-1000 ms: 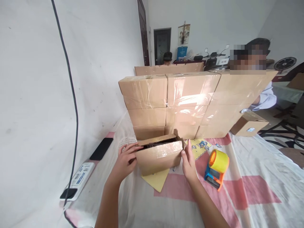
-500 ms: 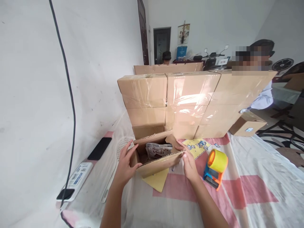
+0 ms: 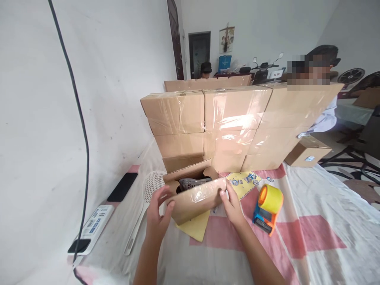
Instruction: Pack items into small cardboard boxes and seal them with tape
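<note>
Brown cardboard forms a small open box [image 3: 197,206] at the centre, on a white-and-pink cloth [image 3: 204,263], held between a person's bare hands. Its long near side faces the wearer, with a shiny strip of clear tape along the upper part. The right hand [image 3: 233,205] pinches the right end of that side, thumb in front and fingers behind. The left hand [image 3: 156,209] curves about the left end, its thumb and fingers apart; whether they clamp the cardboard, I cannot tell. Inside the box sits a greyish package [image 3: 192,183] with the letters "Su" showing. Yellow paper [image 3: 198,228] lies partly under the box. To the left is a white perforated paddle [image 3: 152,185] with a long handle; beyond it, a black phone [image 3: 122,187]. To the right lie a yellow patterned sheet [image 3: 242,194] with small stickers and a blue-and-orange tape dispenser [image 3: 268,217] with a yellow roll. Behind rises a wall of taped cartons [image 3: 231,107]; another person's pale sleeve [image 3: 325,118] shows past its right end.
</note>
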The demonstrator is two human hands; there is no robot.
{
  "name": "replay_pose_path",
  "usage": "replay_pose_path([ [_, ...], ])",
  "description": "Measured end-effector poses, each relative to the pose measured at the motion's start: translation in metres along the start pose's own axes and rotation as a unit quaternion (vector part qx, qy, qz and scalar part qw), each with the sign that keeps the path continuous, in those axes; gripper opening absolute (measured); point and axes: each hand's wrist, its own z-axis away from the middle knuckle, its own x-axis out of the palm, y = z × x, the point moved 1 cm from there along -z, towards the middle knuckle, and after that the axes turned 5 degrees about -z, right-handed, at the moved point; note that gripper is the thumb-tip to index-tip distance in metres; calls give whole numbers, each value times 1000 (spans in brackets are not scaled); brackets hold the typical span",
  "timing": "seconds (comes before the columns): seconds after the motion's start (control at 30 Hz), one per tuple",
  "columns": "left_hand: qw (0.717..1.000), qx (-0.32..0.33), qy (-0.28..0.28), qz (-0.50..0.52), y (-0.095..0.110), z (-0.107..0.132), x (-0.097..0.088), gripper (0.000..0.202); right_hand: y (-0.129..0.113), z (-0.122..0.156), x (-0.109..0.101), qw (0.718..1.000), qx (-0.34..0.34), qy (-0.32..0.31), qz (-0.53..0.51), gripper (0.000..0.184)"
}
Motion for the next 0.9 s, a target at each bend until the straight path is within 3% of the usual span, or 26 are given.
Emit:
replay_pose_path([
  [0.07,996,-68,46,-44,4,-7,4,60,2,2,4,1000,22,13,-9,52],
  [0.13,992,-85,8,-90,11,-15,8,64,3,1,6,1000,23,12,-8,52],
  [0.23,982,-63,-82,-157,25,-27,9,61,1,-2,4,1000,-18,0,14,44],
  [0.47,940,-27,-113,-322,39,-31,21,44,-11,-5,-1,996,-53,-23,75,45],
  [0.53,935,0,-118,-333,37,-25,24,54,-21,-5,-10,993,-61,-23,99,51],
  [0.63,929,33,-120,-349,28,-19,23,72,-37,-11,-46,983,-68,58,160,46],
  [0.73,923,33,-149,-354,14,-25,18,74,-38,-24,-101,957,-20,181,228,48],
  [0.8,918,31,-180,-352,5,-34,14,73,-26,-33,-138,935,67,234,256,61],
  [0.9,912,33,-208,-352,-4,-46,9,71,0,-38,-173,914,216,246,241,66],
])
